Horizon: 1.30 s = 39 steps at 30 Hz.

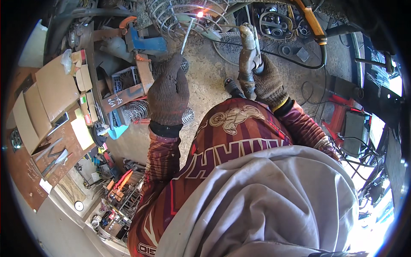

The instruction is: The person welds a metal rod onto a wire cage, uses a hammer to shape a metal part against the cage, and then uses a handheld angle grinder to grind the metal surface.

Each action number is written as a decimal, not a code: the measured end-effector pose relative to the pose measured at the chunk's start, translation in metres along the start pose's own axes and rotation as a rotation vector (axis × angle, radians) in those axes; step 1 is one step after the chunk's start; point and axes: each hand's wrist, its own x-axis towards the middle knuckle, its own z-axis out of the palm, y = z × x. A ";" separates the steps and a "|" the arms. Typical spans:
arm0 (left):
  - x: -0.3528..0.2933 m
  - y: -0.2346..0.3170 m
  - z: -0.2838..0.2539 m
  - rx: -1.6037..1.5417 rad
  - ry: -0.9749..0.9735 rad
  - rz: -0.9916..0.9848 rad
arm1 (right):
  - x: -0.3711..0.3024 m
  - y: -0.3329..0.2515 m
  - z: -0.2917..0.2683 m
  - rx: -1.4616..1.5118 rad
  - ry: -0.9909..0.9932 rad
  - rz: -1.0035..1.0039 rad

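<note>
My left hand point(169, 92), in a dirty brown knitted glove, is closed around a thin pale rod point(186, 36). The rod points up toward a round cage of metal wire rings point(171, 19), where a spot glows orange-white point(200, 14). Its far end comes close to the glow, but I cannot tell whether they touch. My right hand point(269, 83), gloved the same way, is closed on a worn, bent metal tool point(247, 55) with a brownish body. The tool's exact kind is unclear, and my right fingers are partly hidden behind it.
An orange-handled tool point(314, 23) with a black cable point(306, 65) hangs at upper right. A basket of metal rings point(276, 28) stands behind. Cardboard boxes point(55, 88) lie on the left bench. Wire coils point(136, 112) sit beside my left hand; a red frame point(336, 115) stands right.
</note>
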 end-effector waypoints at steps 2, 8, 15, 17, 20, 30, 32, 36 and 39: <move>0.005 0.001 0.001 0.022 -0.005 0.009 | -0.001 0.002 0.001 -0.018 -0.006 -0.004; 0.014 -0.008 0.011 0.094 0.033 0.063 | -0.003 -0.002 0.008 -0.060 0.004 -0.060; 0.015 -0.015 0.016 0.081 0.022 0.127 | -0.001 -0.005 0.017 -0.112 -0.010 0.015; 0.014 -0.018 0.019 0.073 0.053 0.170 | 0.001 0.004 0.021 -0.094 0.012 -0.011; 0.013 -0.017 0.020 0.062 0.057 0.155 | 0.004 0.003 0.027 -0.070 0.043 -0.057; 0.011 -0.019 0.027 -0.010 0.073 0.123 | 0.016 0.011 0.038 -0.076 0.096 -0.067; 0.012 -0.021 0.028 -0.015 0.084 0.137 | 0.015 0.008 0.039 0.015 0.091 -0.054; 0.012 -0.020 0.025 -0.009 0.049 0.103 | 0.017 0.004 0.036 -0.047 0.087 -0.055; 0.012 -0.020 0.027 -0.036 0.045 0.096 | 0.018 0.002 0.036 -0.020 0.081 -0.047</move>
